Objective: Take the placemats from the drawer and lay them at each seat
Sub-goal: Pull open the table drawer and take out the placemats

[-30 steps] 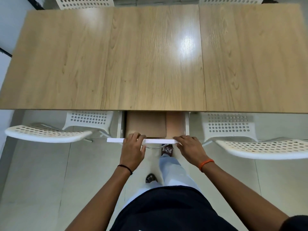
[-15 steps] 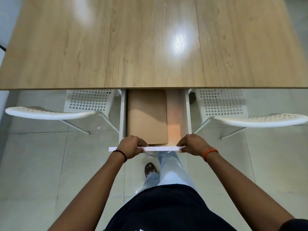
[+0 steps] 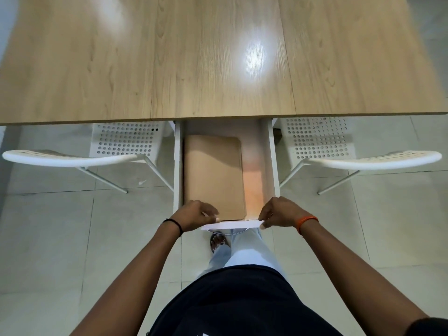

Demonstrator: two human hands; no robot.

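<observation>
A white drawer (image 3: 271, 166) stands pulled far out from under the wooden table (image 3: 218, 57). Inside it, against the left wall, lies a tan stack of placemats (image 3: 213, 173); the drawer's floor shows bare to their right. My left hand (image 3: 196, 215) grips the left part of the drawer's white front panel (image 3: 236, 224). Gripping the same panel at its right end is my right hand (image 3: 278, 214), which wears an orange wristband.
A white perforated chair (image 3: 72, 157) stands left of the drawer and another white chair (image 3: 378, 160) stands right of it, both tucked partly under the table. Pale floor tiles surround me. My legs and one foot (image 3: 217, 242) are just below the drawer front.
Both hands have pulled the drawer further out toward me, so the whole length of the placemat stack now shows. The hands stay on the front panel.
</observation>
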